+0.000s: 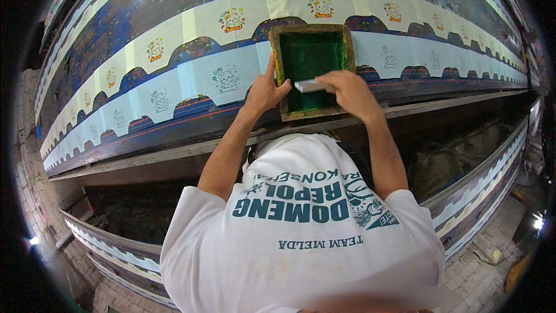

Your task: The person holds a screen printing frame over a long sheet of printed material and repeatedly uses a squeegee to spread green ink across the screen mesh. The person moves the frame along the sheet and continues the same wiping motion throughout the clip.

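A screen-printing frame (308, 28) with a worn wooden rim and dark green mesh lies over the pale blue fabric pieces (226, 78) on the table. My left hand (267, 90) grips its left side, index finger stretched along the outer edge and thumb at the inner edge. Inside the frame, near its lower end, a pale flat squeegee (310, 86) is held by my right hand (351, 93), with the fingers wrapped over its right part. Green ink coats the mesh and parts of the rim. The frame hides the fabric beneath it.
A farther row of cream fabric pieces (231, 20) carries coloured cartoon prints; the blue row shows grey outline prints. The long dark table (174, 6) is spattered with paint and has a raised near edge (145, 161). Another table (480, 179) with fabric stands behind me.
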Demonstrator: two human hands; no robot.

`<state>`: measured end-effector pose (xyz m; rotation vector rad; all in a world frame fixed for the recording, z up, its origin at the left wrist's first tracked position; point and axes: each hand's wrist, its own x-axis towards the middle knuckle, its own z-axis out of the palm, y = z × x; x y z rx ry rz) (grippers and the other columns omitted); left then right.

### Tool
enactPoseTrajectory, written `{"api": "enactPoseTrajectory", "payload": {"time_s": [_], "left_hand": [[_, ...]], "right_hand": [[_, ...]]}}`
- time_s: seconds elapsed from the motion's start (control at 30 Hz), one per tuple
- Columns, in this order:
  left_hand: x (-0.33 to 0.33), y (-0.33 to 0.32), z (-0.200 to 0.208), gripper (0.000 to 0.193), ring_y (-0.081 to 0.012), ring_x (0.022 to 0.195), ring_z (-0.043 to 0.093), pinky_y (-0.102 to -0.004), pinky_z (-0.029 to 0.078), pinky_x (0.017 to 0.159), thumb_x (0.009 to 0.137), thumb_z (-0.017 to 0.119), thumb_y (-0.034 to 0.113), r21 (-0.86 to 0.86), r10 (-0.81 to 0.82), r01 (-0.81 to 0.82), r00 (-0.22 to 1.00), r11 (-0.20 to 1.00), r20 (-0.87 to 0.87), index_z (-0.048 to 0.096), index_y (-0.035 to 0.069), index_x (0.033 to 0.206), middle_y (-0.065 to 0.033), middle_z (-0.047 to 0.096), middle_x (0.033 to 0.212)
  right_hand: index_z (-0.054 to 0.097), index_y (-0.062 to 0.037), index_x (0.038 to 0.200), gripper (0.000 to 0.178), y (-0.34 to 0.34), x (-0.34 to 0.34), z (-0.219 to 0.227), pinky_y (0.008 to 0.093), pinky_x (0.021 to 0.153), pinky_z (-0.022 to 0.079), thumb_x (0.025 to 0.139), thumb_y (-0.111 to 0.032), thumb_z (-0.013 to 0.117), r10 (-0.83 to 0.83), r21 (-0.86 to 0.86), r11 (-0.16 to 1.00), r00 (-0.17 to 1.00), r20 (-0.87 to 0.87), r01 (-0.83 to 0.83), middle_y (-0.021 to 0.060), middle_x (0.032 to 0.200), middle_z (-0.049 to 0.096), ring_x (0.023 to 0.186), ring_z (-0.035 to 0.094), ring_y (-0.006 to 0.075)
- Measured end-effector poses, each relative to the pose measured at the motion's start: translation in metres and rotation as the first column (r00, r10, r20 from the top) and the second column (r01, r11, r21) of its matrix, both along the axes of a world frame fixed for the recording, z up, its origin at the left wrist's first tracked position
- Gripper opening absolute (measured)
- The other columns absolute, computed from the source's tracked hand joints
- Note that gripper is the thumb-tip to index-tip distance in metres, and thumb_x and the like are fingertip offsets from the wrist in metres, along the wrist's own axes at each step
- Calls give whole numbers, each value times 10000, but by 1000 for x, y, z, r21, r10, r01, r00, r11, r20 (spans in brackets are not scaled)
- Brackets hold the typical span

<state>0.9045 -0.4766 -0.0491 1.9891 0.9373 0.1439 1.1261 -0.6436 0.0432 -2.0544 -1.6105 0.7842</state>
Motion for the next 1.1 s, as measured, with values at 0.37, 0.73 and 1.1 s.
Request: {"api": "enactPoseTrajectory", "payload": {"time_s": [0.37,0.73,1.1], "left_hand": [[-1,1,5,1065,-466,686,750,-537,608,677,972,712,291,-84,-21,22,1000,996,7,4,138,1752,-302,744,801],[5,-6,15,1054,-595,883,712,-633,575,843,966,682,317,20,-14,17,992,1000,-124,9,66,1738,-387,736,968],[65,-40,28,1042,-445,606,713,-514,568,598,920,696,233,45,-38,37,999,998,22,77,-33,1715,-268,706,695]], "right_hand": [[786,-97,1288,442,65,34,-12,477,995,585,922,50,587,-38,116,993,997,68,30,178,1182,793,1103,743,390],[767,-119,1306,444,-38,-24,-25,460,1067,563,932,18,571,-38,152,988,967,253,-1,125,1310,728,1250,659,349],[766,-119,1318,452,-78,42,-17,458,1111,534,900,-22,624,-36,239,971,976,213,-16,118,1304,723,1260,651,324]]}}
